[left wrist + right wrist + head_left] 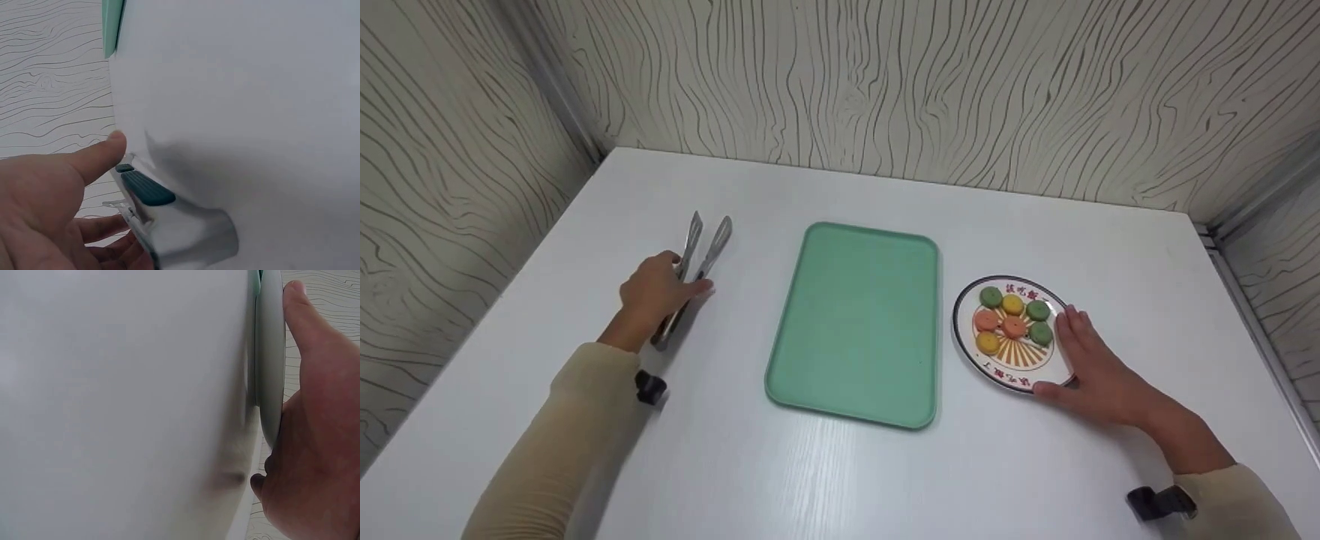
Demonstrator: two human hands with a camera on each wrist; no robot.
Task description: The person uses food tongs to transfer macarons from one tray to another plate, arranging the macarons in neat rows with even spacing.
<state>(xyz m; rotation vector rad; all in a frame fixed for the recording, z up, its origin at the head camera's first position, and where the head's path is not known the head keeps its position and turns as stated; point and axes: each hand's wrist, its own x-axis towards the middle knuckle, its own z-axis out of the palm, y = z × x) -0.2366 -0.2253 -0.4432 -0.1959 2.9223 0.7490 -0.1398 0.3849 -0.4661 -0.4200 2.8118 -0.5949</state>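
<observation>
At the left of the head view, my left hand (649, 291) is around a pair of metal tongs (716, 240), thumb on one side and fingers on the other. The tongs' arms are spread and point away from me; dark green grips (149, 188) show in the left wrist view. My right hand (1102, 379) touches the right rim of a round white plate (1056, 369) with fairly straight fingers, its thumb at the near edge. On the plate lie several small macaron-like pieces, among them a green one (991, 297), a yellow one (988, 343) and an orange one (1014, 326).
A green rectangular tray (855, 322) lies on the white table (810, 480) between the two hands, just left of the plate. Wood-patterned panels (855, 90) stand along the back and both sides of the table.
</observation>
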